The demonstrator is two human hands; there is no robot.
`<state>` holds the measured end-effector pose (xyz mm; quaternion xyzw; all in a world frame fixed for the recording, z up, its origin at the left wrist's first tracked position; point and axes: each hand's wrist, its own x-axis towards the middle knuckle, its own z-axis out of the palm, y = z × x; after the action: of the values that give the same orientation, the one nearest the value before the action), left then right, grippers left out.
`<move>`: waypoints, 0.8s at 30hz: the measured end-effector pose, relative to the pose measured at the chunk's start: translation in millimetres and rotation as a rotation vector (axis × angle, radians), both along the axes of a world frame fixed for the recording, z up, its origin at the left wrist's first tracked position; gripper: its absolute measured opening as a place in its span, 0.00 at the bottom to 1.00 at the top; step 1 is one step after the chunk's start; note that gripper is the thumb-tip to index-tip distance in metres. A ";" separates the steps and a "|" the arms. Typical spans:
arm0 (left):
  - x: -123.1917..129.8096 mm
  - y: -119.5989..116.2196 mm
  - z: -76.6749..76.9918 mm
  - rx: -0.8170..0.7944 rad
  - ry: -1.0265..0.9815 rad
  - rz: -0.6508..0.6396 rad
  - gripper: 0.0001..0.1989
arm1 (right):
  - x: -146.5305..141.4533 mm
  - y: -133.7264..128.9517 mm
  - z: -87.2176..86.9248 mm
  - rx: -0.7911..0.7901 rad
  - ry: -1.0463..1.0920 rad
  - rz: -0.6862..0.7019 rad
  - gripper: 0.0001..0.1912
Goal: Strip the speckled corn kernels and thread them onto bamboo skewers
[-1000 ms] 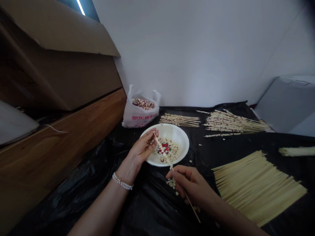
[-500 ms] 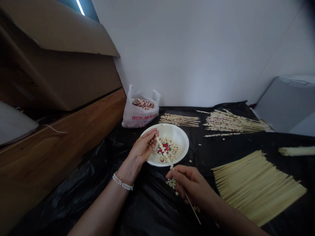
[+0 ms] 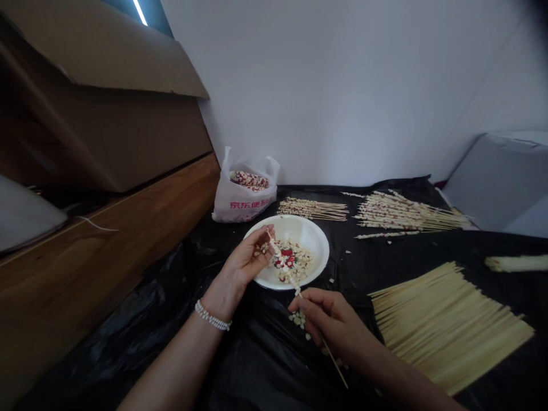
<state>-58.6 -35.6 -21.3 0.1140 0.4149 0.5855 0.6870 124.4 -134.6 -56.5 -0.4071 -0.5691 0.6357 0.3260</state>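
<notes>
Black plastic [image 3: 246,342] under bowl [image 3: 319,245], pale wall [image 3: 334,91] behind

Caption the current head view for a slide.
Left hand at its tip, right hand on its shaft: a skewer strung with pale pieces slants over a white bowl, bare sticks at right.

At the centre of the frame, a thin straw-coloured wooden skewer [image 3: 297,290] carries creamy-white kernels. Behind it, a round white bowl [image 3: 317,240] shows a red-and-green printed motif under cream kernels edged dark red [image 3: 303,261]. Upper left of centre, a white plastic carrier bag [image 3: 225,208] bears red lettering; the plump corn cob [image 3: 250,180] inside is mottled cream and maroon. At right, 1 broad heap of slim bare sticks [image 3: 449,325] is pale yellow against the glossy black plastic sheet [image 3: 252,359].
</notes>
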 end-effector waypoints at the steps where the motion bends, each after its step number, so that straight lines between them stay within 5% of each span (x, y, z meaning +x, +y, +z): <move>1: -0.3 0.0 0.2 0.001 0.002 -0.008 0.07 | 0.0 0.1 0.3 0.001 -0.008 -0.001 0.17; 19: 6.5 -8.5 4.6 -0.042 0.024 -0.134 0.10 | 2.7 3.2 3.2 0.011 0.027 -0.055 0.18; 24: 5.9 -9.9 6.0 -0.063 -0.042 -0.158 0.25 | 3.6 5.5 5.9 0.000 0.064 -0.067 0.21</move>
<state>-52.7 -45.5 -15.3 0.1124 0.4085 0.5185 0.7427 128.0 -129.1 -50.6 -0.4055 -0.5445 0.6370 0.3650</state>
